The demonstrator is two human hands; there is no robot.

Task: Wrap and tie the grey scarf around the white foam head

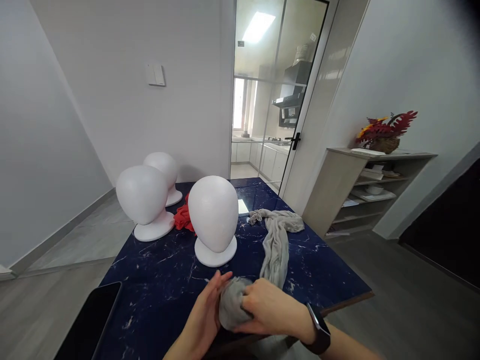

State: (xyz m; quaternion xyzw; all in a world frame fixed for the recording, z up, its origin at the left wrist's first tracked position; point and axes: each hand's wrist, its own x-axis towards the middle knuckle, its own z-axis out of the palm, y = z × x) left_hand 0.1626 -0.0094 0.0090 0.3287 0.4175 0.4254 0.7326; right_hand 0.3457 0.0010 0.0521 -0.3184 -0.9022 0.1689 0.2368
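Note:
A grey scarf [276, 245] stretches along the table toward me, its near part gathered into a rounded bundle between my hands. My left hand [204, 312] cups the bundle's left side, palm against it and fingers fairly straight. From the right, my right hand [268, 310] grips the bundle with bent fingers; a black watch is on that wrist. Some grey fabric hangs below the table edge under my right hand. Just beyond my hands stands a white foam head [213, 215] on a round base, apart from them.
Two more white foam heads, one nearer [142, 195] and one behind [163, 167], stand at the back left. Red cloth [183, 217] lies between the heads. A dark phone [92, 320] rests at the left edge of the blue marbled table [157, 285]. A shelf [333, 185] is at right.

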